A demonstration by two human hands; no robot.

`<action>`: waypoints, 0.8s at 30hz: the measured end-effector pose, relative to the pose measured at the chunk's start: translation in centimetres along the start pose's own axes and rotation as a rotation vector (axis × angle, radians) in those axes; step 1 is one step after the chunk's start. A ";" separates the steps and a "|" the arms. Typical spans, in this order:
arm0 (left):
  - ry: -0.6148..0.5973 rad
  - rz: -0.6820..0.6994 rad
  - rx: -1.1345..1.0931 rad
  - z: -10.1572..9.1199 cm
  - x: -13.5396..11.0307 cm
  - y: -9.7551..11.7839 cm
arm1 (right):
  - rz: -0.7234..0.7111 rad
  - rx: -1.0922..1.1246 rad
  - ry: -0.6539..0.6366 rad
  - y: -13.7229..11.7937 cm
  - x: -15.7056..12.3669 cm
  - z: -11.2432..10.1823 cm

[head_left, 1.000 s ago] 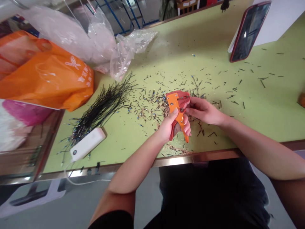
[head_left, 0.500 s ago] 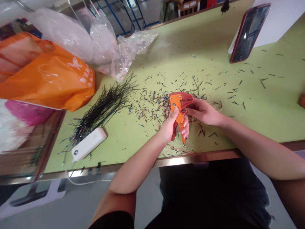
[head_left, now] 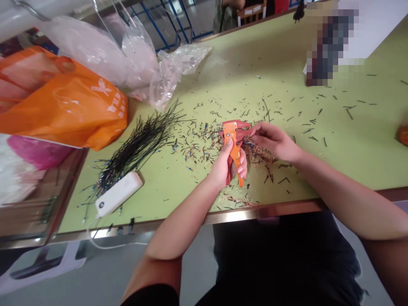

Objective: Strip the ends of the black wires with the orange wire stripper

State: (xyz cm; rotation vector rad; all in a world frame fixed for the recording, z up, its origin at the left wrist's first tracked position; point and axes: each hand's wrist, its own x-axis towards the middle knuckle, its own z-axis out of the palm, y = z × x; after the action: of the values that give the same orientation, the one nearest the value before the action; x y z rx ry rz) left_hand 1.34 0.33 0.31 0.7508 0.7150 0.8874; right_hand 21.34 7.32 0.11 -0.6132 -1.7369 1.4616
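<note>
My left hand [head_left: 228,163] is closed around the handles of an orange and red wire stripper [head_left: 234,138], its jaws pointing right. Close by the jaws, my right hand [head_left: 270,138] has its fingers pinched together. A thin black wire [head_left: 266,110] sticks up from behind those fingers; the gripped part is hidden. Beneath the tool and hands lies a heap of copper strands and black clippings [head_left: 259,153]. Left of them is a bundle of long black wires [head_left: 143,138], several with blue ends.
A white power bank [head_left: 119,193] with a cable lies against the bundle. An orange bag [head_left: 63,100] and clear plastic bags [head_left: 140,59] cover the table's left. A pixelated phone [head_left: 333,46] leans on a white box [head_left: 379,25]. Black clippings [head_left: 314,123] are scattered over the right side.
My left hand and the wire stripper have moved slightly left and up. My right hand is now a little apart from the jaws, and the wire's upper end has shifted right.
</note>
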 end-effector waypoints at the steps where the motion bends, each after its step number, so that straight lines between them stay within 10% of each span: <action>1: -0.002 -0.004 -0.001 -0.2 0.0 0.2 | -0.011 -0.010 0.044 -0.2 0.1 -0.4; 17: -0.063 -0.074 0.071 -1.4 0.2 -0.8 | -0.064 -0.014 0.140 -1.1 -0.1 -0.4; 24: -0.251 -0.131 -0.132 -1.5 -0.1 0.0 | -0.051 0.178 -0.012 -0.9 0.1 -0.9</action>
State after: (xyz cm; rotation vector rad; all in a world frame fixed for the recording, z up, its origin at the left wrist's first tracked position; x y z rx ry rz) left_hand 0.14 0.68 -0.49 0.6751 0.4726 0.6990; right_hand 22.05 7.74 1.02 -0.4635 -1.5988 1.5658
